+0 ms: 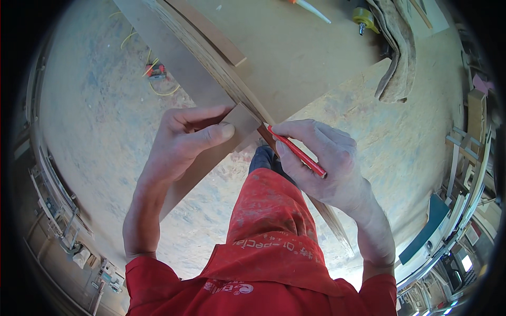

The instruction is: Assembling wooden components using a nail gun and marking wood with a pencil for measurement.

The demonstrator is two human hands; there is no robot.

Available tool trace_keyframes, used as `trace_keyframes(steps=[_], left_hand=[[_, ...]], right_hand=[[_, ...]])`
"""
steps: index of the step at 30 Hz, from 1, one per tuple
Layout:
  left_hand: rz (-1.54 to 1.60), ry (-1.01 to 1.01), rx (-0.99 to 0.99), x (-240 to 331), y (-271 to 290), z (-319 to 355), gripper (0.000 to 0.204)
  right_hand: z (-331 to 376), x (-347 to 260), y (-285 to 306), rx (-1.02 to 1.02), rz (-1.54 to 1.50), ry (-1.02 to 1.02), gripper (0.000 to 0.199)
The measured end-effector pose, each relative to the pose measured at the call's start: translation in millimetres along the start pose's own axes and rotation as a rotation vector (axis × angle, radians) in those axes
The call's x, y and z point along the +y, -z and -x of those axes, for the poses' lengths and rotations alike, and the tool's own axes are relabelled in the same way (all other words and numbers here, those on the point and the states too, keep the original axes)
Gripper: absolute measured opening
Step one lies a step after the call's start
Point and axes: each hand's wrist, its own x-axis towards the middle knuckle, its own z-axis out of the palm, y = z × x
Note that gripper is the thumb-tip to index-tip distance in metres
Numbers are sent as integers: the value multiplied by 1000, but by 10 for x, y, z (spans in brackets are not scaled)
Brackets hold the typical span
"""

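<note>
My left hand grips a flat brown board near its end, the thumb lying on top and the fingers hidden beneath. The board slants down toward the lower left, and its end lies across a long narrow wooden board. In my right hand is a red pencil, pinched between thumb and fingers. Its tip points at the corner where the held board meets the long one; whether it touches the wood I cannot tell.
A short wooden strip lies along the table. Toward the back right are a yellow tool with a metal fitting and a crumpled grey-brown cloth. On the dusty floor at left lies a red tool with a yellow cord.
</note>
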Motion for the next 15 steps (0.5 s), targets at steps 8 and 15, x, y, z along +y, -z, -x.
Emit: trace_keyframes(steps=[8,15], left_hand=[[-31,49,-68,16,77,-28,43],[-30,30,-86,32,66,-33,41]], right_hand=[[-194,57,-71,24,-20,67,25],[-342,52,-89,-8,-3,87,24]])
